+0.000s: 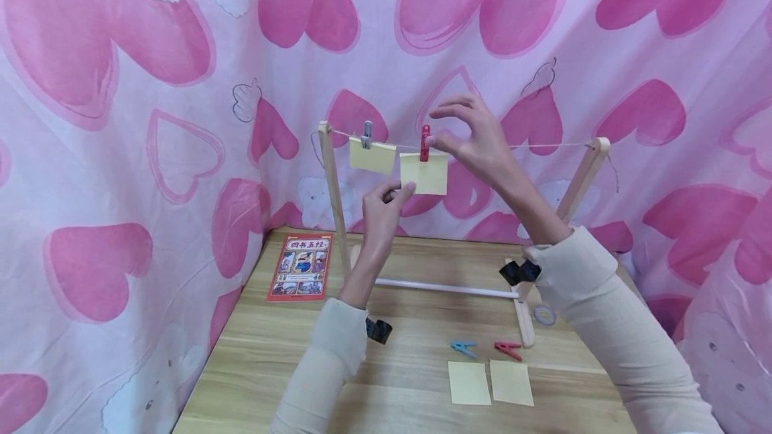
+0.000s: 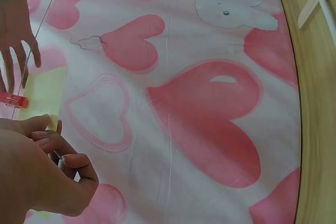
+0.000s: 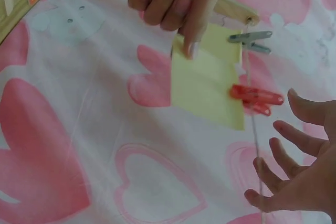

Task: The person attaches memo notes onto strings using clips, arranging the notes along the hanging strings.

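A pale yellow paper note hangs from a string, held there by a red clothespin. My left hand pinches the note's lower left corner between thumb and fingers. Beside the clothespin is my right hand, its fingers spread; the right wrist view shows a small gap between that hand and the red clothespin. Just to the left, a grey clothespin clips another yellow note on the same string.
Two wooden posts, left and right, carry the string, with a white rod low between them. On the table lie a blue clothespin, a red one, two yellow notes, a tape roll and a red booklet.
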A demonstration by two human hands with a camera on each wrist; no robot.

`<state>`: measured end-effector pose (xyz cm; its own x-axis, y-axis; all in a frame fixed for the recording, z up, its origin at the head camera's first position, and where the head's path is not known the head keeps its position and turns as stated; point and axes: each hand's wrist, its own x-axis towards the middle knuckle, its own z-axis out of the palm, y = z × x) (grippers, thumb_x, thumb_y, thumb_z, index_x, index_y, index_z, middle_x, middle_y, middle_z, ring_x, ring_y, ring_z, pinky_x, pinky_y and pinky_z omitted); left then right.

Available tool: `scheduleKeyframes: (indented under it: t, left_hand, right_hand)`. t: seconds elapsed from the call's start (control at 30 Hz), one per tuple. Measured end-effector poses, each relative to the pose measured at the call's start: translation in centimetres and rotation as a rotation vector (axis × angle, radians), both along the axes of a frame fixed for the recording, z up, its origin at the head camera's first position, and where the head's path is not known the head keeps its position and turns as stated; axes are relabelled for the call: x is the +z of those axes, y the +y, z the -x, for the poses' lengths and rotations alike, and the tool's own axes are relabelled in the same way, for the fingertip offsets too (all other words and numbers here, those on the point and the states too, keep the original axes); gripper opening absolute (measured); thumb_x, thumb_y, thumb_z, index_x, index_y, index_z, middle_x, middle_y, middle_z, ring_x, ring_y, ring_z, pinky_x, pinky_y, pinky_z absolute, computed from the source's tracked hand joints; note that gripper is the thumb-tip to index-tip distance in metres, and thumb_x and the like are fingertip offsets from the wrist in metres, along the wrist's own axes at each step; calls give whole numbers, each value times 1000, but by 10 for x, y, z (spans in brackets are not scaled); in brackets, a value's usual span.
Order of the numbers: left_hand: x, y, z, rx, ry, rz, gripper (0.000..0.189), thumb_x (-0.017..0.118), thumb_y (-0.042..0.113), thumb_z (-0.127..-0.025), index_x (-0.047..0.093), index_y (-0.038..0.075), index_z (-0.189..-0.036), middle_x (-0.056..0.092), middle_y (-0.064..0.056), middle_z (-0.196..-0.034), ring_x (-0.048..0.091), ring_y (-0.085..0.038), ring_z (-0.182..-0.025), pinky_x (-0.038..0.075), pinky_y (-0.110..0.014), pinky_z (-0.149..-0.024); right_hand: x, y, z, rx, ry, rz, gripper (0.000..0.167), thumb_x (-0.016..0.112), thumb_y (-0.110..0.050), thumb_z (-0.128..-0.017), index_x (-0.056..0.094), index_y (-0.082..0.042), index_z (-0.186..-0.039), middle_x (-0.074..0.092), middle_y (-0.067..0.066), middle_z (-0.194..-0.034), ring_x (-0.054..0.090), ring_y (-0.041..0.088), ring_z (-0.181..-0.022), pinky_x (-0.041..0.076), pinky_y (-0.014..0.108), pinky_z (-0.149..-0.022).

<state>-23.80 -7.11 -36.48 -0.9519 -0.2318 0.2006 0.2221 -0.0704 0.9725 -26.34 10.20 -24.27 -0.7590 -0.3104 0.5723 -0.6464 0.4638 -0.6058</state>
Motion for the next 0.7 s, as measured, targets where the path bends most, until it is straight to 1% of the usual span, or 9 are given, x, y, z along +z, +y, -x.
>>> scheduleKeyframes:
  t: [0.1,0.17,0.23,0.33,0.4,0.5,0.6,0.67,0.7]
  left_hand:
    - [-3,0,0,-10,-7,-5,24,82,17,-100,79,-5,-109,50,8,-66,42,-7,-64,32,-21,-58]
    - [-5,-1,0,-13,-12,-9,24,82,18,-100,80,-4,-110,51,7,-67,43,-7,-64,32,-21,-58]
    - [-7,-2,-1,-12,-17,-11,24,82,18,-100,79,-3,-112,53,7,-68,44,-7,-64,33,-20,-57]
    - [-9,-4,-2,-8,-19,-4,26,80,18,-101,79,-3,-116,60,7,-73,50,-8,-66,38,-19,-58]
    - [-10,-5,-2,-9,-17,9,26,79,17,-102,78,-3,-118,63,6,-78,54,-8,-68,41,-18,-60]
    - [-11,-6,-3,-12,-14,40,28,77,17,-103,76,-4,-122,70,0,-90,60,-9,-75,48,-18,-68]
    - [-11,-7,-3,-18,-23,78,31,76,18,-104,75,-3,-127,74,-10,-105,65,-12,-86,54,-20,-77]
    - [-12,-8,-3,-20,-28,94,33,76,20,-105,74,-2,-129,75,-16,-114,70,-19,-94,58,-25,-85]
    - [-12,-8,-4,-21,-32,107,34,76,21,-105,73,-2,-130,76,-17,-118,72,-23,-99,60,-28,-89]
  right_hand:
    - [-11,4,-21,46,70,12,42,80,-3,-98,71,4,-139,64,20,-146,55,35,-143,42,56,-124]
    - [-24,7,-38,111,132,8,44,79,1,-97,70,3,-140,66,20,-146,58,36,-142,44,52,-124]
    - [-43,12,-56,194,180,-9,45,78,4,-96,69,3,-140,69,18,-144,60,36,-140,46,42,-124]
    - [-74,23,-79,308,225,-64,44,77,5,-96,70,0,-140,71,15,-141,65,30,-135,47,26,-119]
    - [-95,32,-92,339,220,-117,43,75,2,-99,70,-4,-142,71,12,-141,67,26,-132,47,19,-116]
    - [-119,49,-107,322,181,-196,46,76,-1,-101,69,-11,-145,69,8,-144,67,22,-132,45,17,-117]
    - [-140,66,-119,235,114,-246,52,76,-1,-100,67,-17,-148,66,4,-149,63,20,-137,42,16,-117]
    - [-155,77,-124,170,84,-253,55,77,1,-98,66,-19,-149,65,3,-151,61,18,-139,41,14,-115]
    - [-163,81,-125,146,76,-246,56,77,2,-98,66,-19,-149,64,4,-151,60,18,-140,38,15,-119]
